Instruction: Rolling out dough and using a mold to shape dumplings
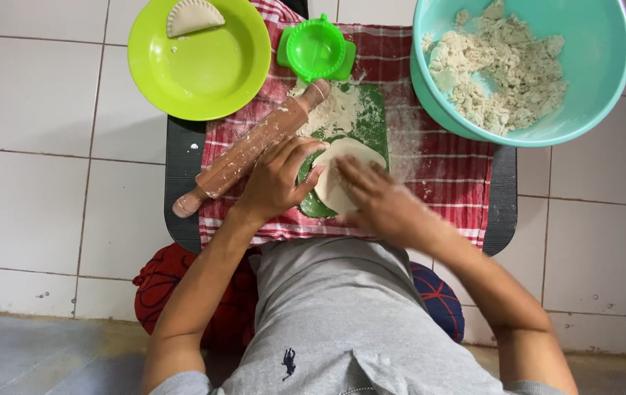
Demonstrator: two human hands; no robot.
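Your left hand (278, 179) and right hand (375, 201) both lay open, fingers pressing the flat dough round (342, 164) on the green mat (368, 121), just right of the floury rolling pin (250, 150).

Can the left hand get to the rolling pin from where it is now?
Probably yes: the left hand rests on the dough round, right beside the rolling pin, with nothing between them.

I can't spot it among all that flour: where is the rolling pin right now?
In the head view the wooden rolling pin lies slanted on the red checked cloth, just beside the left hand, below the green plate.
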